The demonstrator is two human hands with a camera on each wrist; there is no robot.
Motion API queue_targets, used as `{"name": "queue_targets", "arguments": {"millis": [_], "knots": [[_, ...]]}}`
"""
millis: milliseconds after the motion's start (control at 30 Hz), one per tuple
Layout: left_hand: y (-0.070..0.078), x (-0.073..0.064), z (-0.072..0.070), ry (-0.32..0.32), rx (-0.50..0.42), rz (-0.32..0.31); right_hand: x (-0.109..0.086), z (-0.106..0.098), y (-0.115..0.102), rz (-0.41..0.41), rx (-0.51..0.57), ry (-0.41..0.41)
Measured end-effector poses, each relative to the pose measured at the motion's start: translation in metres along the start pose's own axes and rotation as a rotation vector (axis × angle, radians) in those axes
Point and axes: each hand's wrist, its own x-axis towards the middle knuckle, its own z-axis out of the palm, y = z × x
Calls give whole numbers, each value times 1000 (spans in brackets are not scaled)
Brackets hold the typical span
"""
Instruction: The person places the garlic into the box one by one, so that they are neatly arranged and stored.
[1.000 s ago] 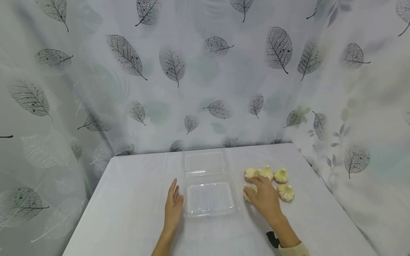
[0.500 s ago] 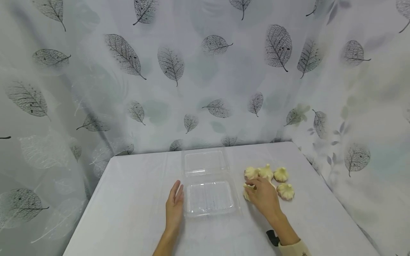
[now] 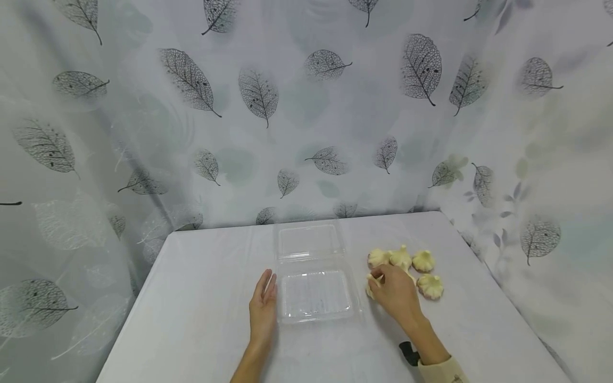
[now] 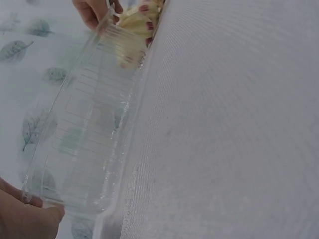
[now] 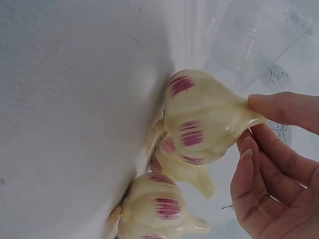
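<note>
My right hand (image 3: 398,295) pinches the stem of a garlic bulb (image 5: 202,119) between thumb and fingertips. The bulb is pale cream with purple streaks, its root end by the white table. Other garlic bulbs (image 5: 157,206) stand close below it in the right wrist view. A clear plastic clamshell box (image 3: 316,295) lies unfolded in the middle, lid to the back, nothing inside. At its left side my left hand (image 3: 262,314) rests with fingers fairly straight. In the left wrist view, that hand's thumb and fingers touch the end of the box.
More garlic bulbs (image 3: 430,286) cluster at the right of the white-covered table (image 3: 201,298), several in all. A leaf-print curtain (image 3: 297,117) hangs behind and along both sides. A black strap piece (image 3: 408,353) is at the right wrist.
The right thumb and fingertips have drawn together on the near-left bulb's stem. The left hand stays beside the box, with only a slight shift. The view has moved a little.
</note>
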Motion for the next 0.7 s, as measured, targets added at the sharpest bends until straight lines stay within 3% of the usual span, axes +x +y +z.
{"name": "queue_targets", "arguments": {"millis": [267, 500, 700], "knots": [[2, 0, -1, 3, -8, -14, 2, -7, -4, -2, 16, 21], [2, 0, -1, 5, -25, -18, 7, -16, -8, -65, 36, 117], [2, -1, 0, 10, -32, -17, 11, -21, -11, -103, 38, 136]]}}
